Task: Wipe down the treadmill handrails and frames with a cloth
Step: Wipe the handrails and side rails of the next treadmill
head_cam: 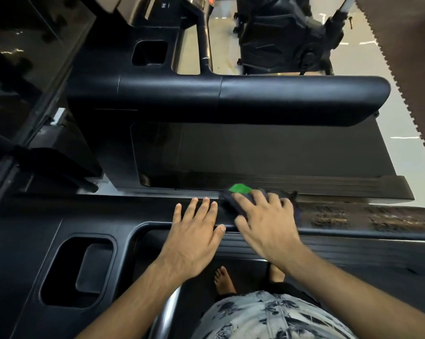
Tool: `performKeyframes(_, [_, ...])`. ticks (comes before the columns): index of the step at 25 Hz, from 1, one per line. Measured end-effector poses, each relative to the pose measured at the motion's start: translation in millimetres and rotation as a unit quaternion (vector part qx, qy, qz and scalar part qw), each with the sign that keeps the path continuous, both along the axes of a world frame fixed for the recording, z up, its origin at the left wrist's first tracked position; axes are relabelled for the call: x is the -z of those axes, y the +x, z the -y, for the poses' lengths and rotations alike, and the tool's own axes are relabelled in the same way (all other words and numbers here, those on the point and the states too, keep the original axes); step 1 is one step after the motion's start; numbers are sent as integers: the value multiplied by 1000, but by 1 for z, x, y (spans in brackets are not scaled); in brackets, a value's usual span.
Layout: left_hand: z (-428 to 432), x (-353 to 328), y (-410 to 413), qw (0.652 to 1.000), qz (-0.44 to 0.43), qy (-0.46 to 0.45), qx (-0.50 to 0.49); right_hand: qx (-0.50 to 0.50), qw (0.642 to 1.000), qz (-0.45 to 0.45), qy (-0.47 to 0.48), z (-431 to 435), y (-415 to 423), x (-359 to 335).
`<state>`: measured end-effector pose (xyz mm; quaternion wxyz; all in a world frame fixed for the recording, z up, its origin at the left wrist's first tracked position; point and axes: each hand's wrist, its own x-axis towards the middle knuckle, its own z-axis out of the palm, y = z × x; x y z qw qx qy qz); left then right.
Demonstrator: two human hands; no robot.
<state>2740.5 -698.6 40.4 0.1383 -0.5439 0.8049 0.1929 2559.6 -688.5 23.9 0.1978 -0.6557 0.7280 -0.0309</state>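
Two bare hands rest on the near handrail (pixel 353 220) of a black treadmill, seen from the head camera looking straight down. The left hand (pixel 194 238) lies flat on the rail with fingers (pixel 202 209) spread and straight, holding nothing; it looks placed there to steady the body while the other hand works. Just to its right, the right hand (pixel 267 223) presses a dark cloth (pixel 231 200) against the rail, fingers splayed over the cloth and thumb hooked round the rail's near edge, so the fabric is pinned beneath the palm instead of being pinched. A green patch (pixel 239 188) sticks out at the cloth's far edge, beyond the fingertips.

Right of the cloth the rail's surface shows pale, worn-looking mottling; whether that is dirt or damage I cannot tell. Beyond the rail lies the running belt (pixel 267 152), and farther off the other handrail (pixel 292 99), thick and dark. At near left sits a recessed tray (pixel 67 289) in the console moulding. A bare foot (pixel 222 280) stands on a deck below.
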Motion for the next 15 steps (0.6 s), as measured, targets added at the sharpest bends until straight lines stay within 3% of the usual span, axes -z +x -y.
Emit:
performKeyframes(1, [1,0,-1,1000,2,1,1,-24,999,37,14,5,-11,-1])
performKeyframes(4, [0,-3,-3,1000,7,15,9,104,982,-1,160,47,-52,-2])
performKeyframes(6, [-1,-5,-10,1000,7,15,15,87,992,-49,74,25,-29,-2])
performKeyframes(7, [-1,-4,-13,1000,7,14,17,38,999,-27,22,9,-16,4])
performKeyframes(9, [-1,-1,-18,1000,8,5,18,-21,999,8,41,9,-31,3])
performKeyframes(12, [-1,-1,-21,1000,5,20,17,137,973,-9,184,48,-72,-1])
performKeyframes(14, [-2,-2,-25,1000,3,22,17,78,989,-84,94,21,-46,-3])
performKeyframes(15, [-2,-2,-29,1000,1,21,20,26,998,-63,16,4,-32,3])
